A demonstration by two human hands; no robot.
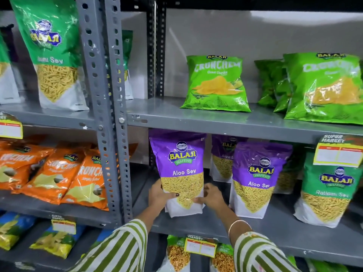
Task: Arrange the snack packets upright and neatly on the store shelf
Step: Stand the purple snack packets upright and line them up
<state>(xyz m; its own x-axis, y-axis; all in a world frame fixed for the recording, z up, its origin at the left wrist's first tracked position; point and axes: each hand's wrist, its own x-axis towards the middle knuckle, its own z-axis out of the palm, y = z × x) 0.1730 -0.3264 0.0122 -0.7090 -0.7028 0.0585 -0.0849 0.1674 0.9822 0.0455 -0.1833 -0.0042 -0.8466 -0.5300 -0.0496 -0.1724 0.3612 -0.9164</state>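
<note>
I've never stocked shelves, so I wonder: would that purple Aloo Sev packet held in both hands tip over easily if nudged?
Probably yes. The purple packet is tall on a narrow base, so a nudge near the top could topple it. Its film looks glossy, likely slippery. The left hand and right hand clasp its lower sides, suggesting it needs steadying.

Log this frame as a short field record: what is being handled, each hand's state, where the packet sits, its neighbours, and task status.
item handled: purple Aloo Sev packet
left hand: gripping the packet's lower left edge
right hand: gripping the packet's lower right edge
packet pose: upright, base on or just above the middle shelf
neighbours: second Aloo Sev packet to the right, upright; green Ratlam Sev packet further right
shelf above: green Crunchem packets, leaning back
status: packet being positioned, not released
</note>
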